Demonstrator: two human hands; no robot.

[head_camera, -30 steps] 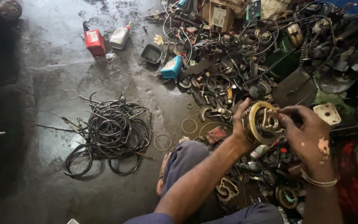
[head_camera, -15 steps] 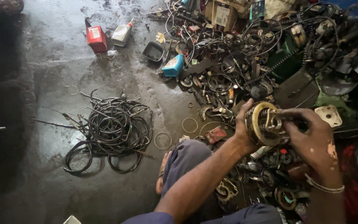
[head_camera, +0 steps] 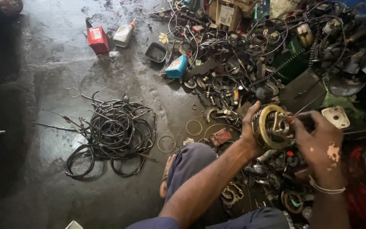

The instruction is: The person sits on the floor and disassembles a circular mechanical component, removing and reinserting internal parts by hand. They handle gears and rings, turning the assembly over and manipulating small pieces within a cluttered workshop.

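Brass-coloured and greasy, a round metal clutch-like assembly with a ring rim (head_camera: 272, 126) sits between both hands above the right side of the wet concrete floor (head_camera: 64, 68). The left hand (head_camera: 250, 131) cups its left rim, fingers curled around the back. The right hand (head_camera: 318, 144) closes on its centre from the right, fingertips pinching the hub; a thin metal bangle (head_camera: 325, 188) circles that wrist. Just below lie the person's grey-trousered knee (head_camera: 191, 161) and a heap of dark metal parts and cables (head_camera: 250, 55) that runs to the floor's far right corner. A tangled coil of black cables (head_camera: 115, 131) lies well apart toward the left, and a red rectangular can (head_camera: 97, 39) and a white plastic bottle (head_camera: 123, 34) stand near the far edge.
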